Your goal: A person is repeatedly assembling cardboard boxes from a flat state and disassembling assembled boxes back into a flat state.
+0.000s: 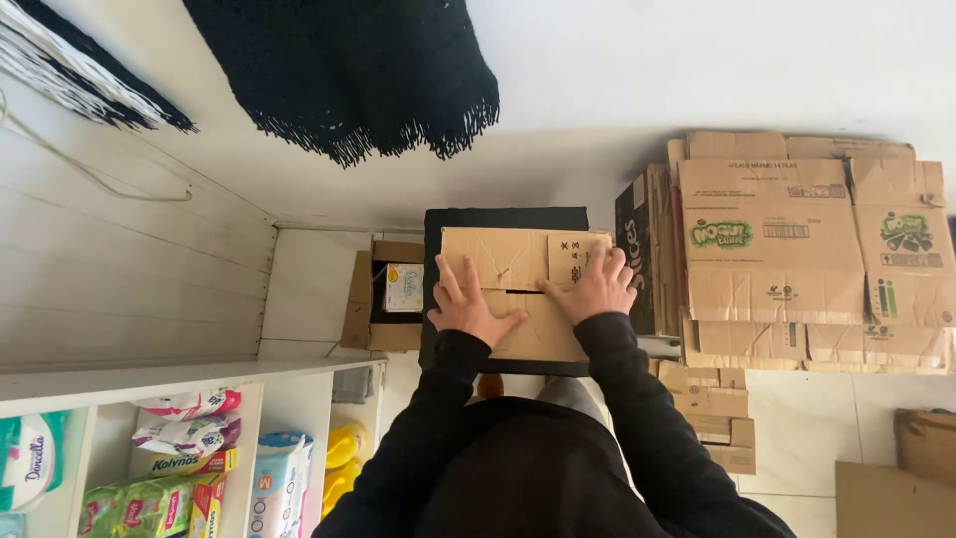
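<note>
Nearest: black sleeves are reaching forward from the person's body. The left hand (468,304) is lying flat, fingers spread, on the flattened cardboard box (518,294). The right hand (596,286) is pressing on the same cardboard on the right side, fingers splayed across the panel edge. Neither hand is gripping; both are open, palms down and apart, with a dark slot in the cardboard showing between them.

The cardboard is resting on a black stand (503,221), a little off-centre, toward the stand's right side.

Risks, as judged:
- Cardboard is only being pressed, not held. Uneven pressure could be sliding it off the stand's edge.
- Fingers are sitting close to the slot and panel edges, so a pinch or a paper cut is looking possible if the panels shift.

Left of the stand, an open carton (383,294) is holding a small white pack (403,287).

Right, a tall stack of flattened cartons (797,259) is leaning just beside the right hand. An elbow bump could be toppling it.

Lower left, white shelves (249,399) are carrying packaged goods (184,418). Farther off, a black fringed cloth (349,70) is hanging against the white wall.
</note>
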